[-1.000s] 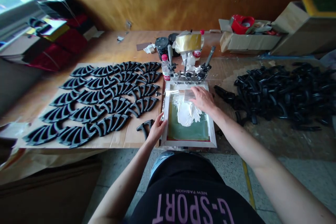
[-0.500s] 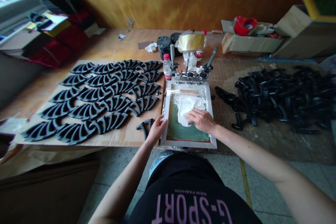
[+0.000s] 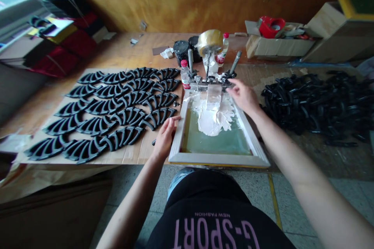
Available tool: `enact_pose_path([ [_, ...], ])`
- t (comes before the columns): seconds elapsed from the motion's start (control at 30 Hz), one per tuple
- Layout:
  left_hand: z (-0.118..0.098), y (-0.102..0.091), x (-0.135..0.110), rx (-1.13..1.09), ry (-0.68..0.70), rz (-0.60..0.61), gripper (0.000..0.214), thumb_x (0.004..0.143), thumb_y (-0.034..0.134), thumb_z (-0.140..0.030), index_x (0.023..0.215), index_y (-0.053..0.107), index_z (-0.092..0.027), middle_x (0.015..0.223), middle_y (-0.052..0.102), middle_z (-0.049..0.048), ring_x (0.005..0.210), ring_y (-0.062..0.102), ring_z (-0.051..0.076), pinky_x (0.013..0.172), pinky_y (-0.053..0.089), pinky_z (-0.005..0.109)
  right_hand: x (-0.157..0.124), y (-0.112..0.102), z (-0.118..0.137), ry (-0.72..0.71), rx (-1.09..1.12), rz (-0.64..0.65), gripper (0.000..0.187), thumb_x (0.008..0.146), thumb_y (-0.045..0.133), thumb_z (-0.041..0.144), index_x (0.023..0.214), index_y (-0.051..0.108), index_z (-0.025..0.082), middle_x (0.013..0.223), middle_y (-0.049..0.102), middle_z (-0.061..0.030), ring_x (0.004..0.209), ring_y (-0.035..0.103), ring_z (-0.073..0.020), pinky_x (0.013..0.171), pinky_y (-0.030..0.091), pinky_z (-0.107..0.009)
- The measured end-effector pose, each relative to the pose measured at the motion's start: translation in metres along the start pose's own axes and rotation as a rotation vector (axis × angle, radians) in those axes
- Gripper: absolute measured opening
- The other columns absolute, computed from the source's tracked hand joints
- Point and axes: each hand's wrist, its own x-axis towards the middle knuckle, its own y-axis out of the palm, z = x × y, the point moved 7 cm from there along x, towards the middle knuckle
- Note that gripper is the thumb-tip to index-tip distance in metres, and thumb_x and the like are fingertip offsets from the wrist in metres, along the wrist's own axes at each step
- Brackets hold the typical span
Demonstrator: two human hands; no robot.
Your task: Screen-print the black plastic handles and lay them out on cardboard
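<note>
A screen-printing frame (image 3: 220, 158) with a green mesh stands at the middle of the bench, its near end tilted up. White paste (image 3: 212, 124) covers the upper part of the mesh. At the frame's far end leans a squeegee (image 3: 214, 96), smeared white and out of both hands. My left hand (image 3: 165, 136) is at the frame's left rail, fingers closed against its edge; its grip is partly hidden. My right hand (image 3: 242, 95) hovers by the far right corner, fingers apart, holding nothing. A black curved handle (image 3: 154, 142) lies mostly hidden behind my left hand.
Rows of black curved handles (image 3: 117, 101) lie on cardboard at left; a heap of black handles (image 3: 315, 109) lies at right. Clamps (image 3: 226, 79), a bottle (image 3: 185, 74), a tape roll (image 3: 210, 42) and black tubs (image 3: 181, 51) stand behind the frame. An open carton (image 3: 280, 48) is at back right.
The frame's near end has risen. My right hand has let go of the squeegee and moved up and right; the squeegee now leans at the far end. My left hand has shifted slightly left and upward.
</note>
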Motion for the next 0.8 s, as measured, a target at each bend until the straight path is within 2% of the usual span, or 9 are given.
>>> enact_pose_path([
  [0.07, -0.037, 0.004, 0.007, -0.092, 0.147, -0.042, 0.051, 0.088, 0.044, -0.065, 0.103, 0.067, -0.021, 0.071, 0.063, 0.0005, 0.055, 0.054, 0.011, 0.05, 0.043, 0.022, -0.012, -0.011, -0.033, 0.133, -0.019, -0.044, 0.034, 0.095, 0.047, 0.033, 0.113, 0.065, 0.011, 0.092, 0.072, -0.0086, 0.076, 0.062, -0.0158, 0.072, 0.048, -0.029],
  [0.13, -0.075, 0.011, 0.018, -0.211, 0.314, -0.053, 0.046, 0.09, 0.046, -0.06, 0.101, 0.066, -0.02, 0.088, 0.067, 0.003, 0.07, 0.061, 0.012, 0.061, 0.049, 0.023, -0.037, 0.0, -0.049, 0.171, -0.034, 0.011, 0.034, 0.094, 0.046, 0.034, 0.095, 0.069, 0.009, 0.083, 0.071, -0.0072, 0.07, 0.06, -0.0138, 0.067, 0.049, -0.026],
  [0.27, -0.106, 0.029, 0.037, -0.371, 0.403, -0.011, 0.047, 0.09, 0.046, -0.059, 0.115, 0.055, -0.021, 0.096, 0.069, 0.0067, 0.091, 0.066, 0.017, 0.071, 0.054, 0.027, -0.092, 0.068, -0.025, -0.05, -0.055, 0.27, 0.025, 0.08, 0.07, 0.04, 0.077, 0.067, 0.016, 0.087, 0.07, -0.0057, 0.08, 0.061, -0.0163, 0.073, 0.048, -0.025],
  [0.37, -0.065, 0.04, 0.028, -0.414, 0.272, -0.067, 0.051, 0.088, 0.048, -0.062, 0.119, 0.052, -0.021, 0.098, 0.071, 0.0078, 0.085, 0.068, 0.017, 0.065, 0.055, 0.025, -0.115, 0.104, 0.001, -0.091, -0.149, 0.403, 0.017, 0.086, 0.067, 0.031, 0.084, 0.064, 0.014, 0.093, 0.068, -0.0107, 0.092, 0.061, -0.0216, 0.082, 0.045, -0.029],
  [0.5, 0.055, 0.089, -0.018, -0.358, -0.361, 0.176, 0.054, 0.083, 0.061, -0.058, 0.114, 0.056, -0.015, 0.101, 0.072, 0.0144, 0.082, 0.069, 0.021, 0.058, 0.055, 0.026, -0.133, 0.106, 0.04, 0.04, -0.118, 0.394, 0.016, 0.096, 0.051, 0.027, 0.096, 0.06, 0.014, 0.092, 0.067, -0.0118, 0.09, 0.061, -0.0224, 0.079, 0.044, -0.03],
  [0.57, 0.09, 0.096, -0.037, -0.417, -0.47, 0.187, 0.05, 0.083, 0.06, -0.058, 0.108, 0.058, -0.015, 0.102, 0.071, 0.0139, 0.085, 0.07, 0.021, 0.062, 0.056, 0.028, -0.145, 0.106, 0.073, -0.122, -0.017, 0.4, 0.015, 0.096, 0.05, 0.026, 0.095, 0.06, 0.016, 0.096, 0.066, -0.011, 0.096, 0.059, -0.0221, 0.083, 0.044, -0.031],
  [0.67, 0.108, 0.06, -0.035, -0.41, -0.402, 0.053, 0.044, 0.083, 0.059, -0.056, 0.096, 0.059, -0.014, 0.092, 0.072, 0.0107, 0.075, 0.07, 0.02, 0.06, 0.056, 0.028, -0.158, 0.103, 0.082, -0.362, 0.147, 0.455, 0.015, 0.097, 0.049, 0.025, 0.092, 0.061, 0.019, 0.098, 0.066, -0.0054, 0.098, 0.059, -0.0178, 0.085, 0.043, -0.028],
  [0.73, 0.114, 0.005, -0.024, -0.228, -0.311, -0.1, 0.043, 0.085, 0.054, -0.057, 0.095, 0.057, -0.015, 0.088, 0.073, 0.0098, 0.063, 0.068, 0.018, 0.052, 0.054, 0.027, -0.148, 0.09, 0.026, -0.197, 0.082, 0.394, 0.013, 0.096, 0.051, 0.023, 0.092, 0.062, 0.021, 0.098, 0.066, -0.004, 0.093, 0.059, -0.016, 0.081, 0.042, -0.026],
  [0.8, 0.125, -0.06, -0.016, 0.047, -0.275, -0.298, 0.046, 0.088, 0.045, -0.058, 0.09, 0.057, -0.014, 0.077, 0.072, 0.01, 0.049, 0.062, 0.015, 0.047, 0.052, 0.028, -0.138, 0.061, -0.063, 0.161, -0.132, 0.252, 0.006, 0.092, 0.056, 0.02, 0.092, 0.062, 0.019, 0.096, 0.065, -0.0071, 0.088, 0.059, -0.0167, 0.076, 0.041, -0.028],
])
